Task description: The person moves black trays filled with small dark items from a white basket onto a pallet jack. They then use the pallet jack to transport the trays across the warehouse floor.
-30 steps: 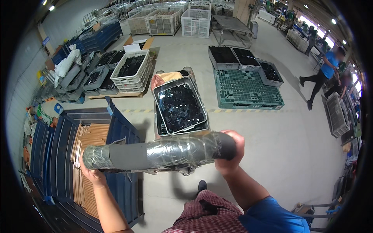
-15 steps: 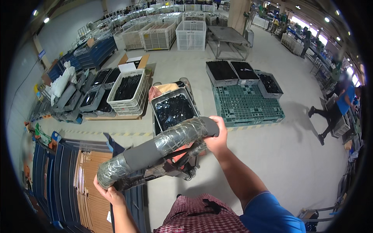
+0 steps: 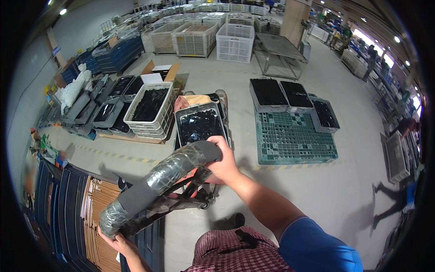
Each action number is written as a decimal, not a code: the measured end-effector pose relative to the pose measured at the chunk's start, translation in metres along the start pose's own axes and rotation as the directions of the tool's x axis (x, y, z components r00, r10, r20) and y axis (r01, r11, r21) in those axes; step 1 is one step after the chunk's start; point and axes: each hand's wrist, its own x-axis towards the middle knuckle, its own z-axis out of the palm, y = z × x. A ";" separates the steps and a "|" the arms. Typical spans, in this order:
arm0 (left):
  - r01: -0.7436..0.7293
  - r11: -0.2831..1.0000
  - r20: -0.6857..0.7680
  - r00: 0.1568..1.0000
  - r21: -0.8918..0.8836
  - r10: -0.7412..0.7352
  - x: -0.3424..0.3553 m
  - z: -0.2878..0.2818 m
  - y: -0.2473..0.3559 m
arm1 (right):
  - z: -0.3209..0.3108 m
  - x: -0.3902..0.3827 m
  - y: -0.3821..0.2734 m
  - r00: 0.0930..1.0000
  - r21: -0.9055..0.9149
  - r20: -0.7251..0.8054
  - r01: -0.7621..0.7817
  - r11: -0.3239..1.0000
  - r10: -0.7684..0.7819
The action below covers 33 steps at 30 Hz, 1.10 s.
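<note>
A thick cart handle (image 3: 136,198), padded in grey foam and wound with clear tape, slants across my front from lower left to upper right. My left hand (image 3: 120,245) is closed round its near left end. At the far right end my right hand (image 3: 222,161) grips the bare grey padding. Beneath the handle show black bars and red parts of the cart (image 3: 199,174). Just beyond it stands a grey crate (image 3: 199,107) full of shiny black pieces (image 3: 199,124). A tan and reddish sack (image 3: 199,99) lies behind the crate.
A green plastic pallet (image 3: 294,140) with several crates of black parts lies to the right. White crates (image 3: 165,109) stand left of the cart. Lower left is a blue rack (image 3: 68,199) with brown boards (image 3: 106,204). A person (image 3: 394,199) walks at the right edge.
The handle and both my hands have swung left and nearer, and the handle slants more steeply. The pallet sits farther right and lower in view. The walking person has moved nearer the right edge.
</note>
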 end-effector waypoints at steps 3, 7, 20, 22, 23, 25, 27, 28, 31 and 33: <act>0.037 0.994 -0.054 0.998 0.106 -0.031 0.032 -0.001 -0.022 | 0.012 0.011 -0.004 0.993 0.038 0.094 -0.079 0.996 0.075; -0.031 0.983 -0.215 0.974 0.180 0.070 0.084 -0.003 -0.063 | 0.022 0.003 -0.011 0.980 -0.017 0.167 -0.103 0.994 0.105; 0.177 0.981 0.092 0.979 0.076 -0.183 0.174 0.024 -0.094 | 0.014 0.011 -0.093 0.648 -0.236 0.754 0.118 0.964 0.105; 0.144 0.989 0.131 0.981 0.020 -0.145 0.171 0.025 -0.093 | 0.013 0.033 -0.096 0.527 -0.182 0.840 0.054 0.982 0.127; 0.202 0.979 0.133 0.971 -0.015 -0.198 0.174 0.025 -0.094 | 0.016 0.041 -0.095 0.452 -0.185 0.876 -0.011 0.983 0.170; 0.168 0.980 0.210 0.967 -0.110 -0.143 0.182 0.039 -0.097 | 0.030 0.041 -0.076 0.474 -0.100 0.842 -0.331 0.938 0.257; 0.169 0.983 0.195 0.969 -0.071 -0.153 0.185 0.052 -0.087 | 0.039 0.044 -0.070 0.535 -0.034 0.814 -0.345 0.938 0.226; 0.190 0.981 0.194 0.965 -0.039 -0.179 0.183 0.052 -0.082 | 0.039 0.041 -0.074 0.563 -0.058 0.796 -0.295 0.954 0.222; 0.257 0.966 0.143 0.958 -0.037 -0.250 0.168 0.031 -0.070 | 0.043 0.010 -0.081 0.671 -0.032 0.731 -0.145 0.989 0.122; 0.226 0.972 0.122 0.968 -0.067 -0.217 0.146 -0.011 -0.076 | 0.043 -0.023 -0.086 0.648 -0.054 0.760 -0.026 0.998 0.058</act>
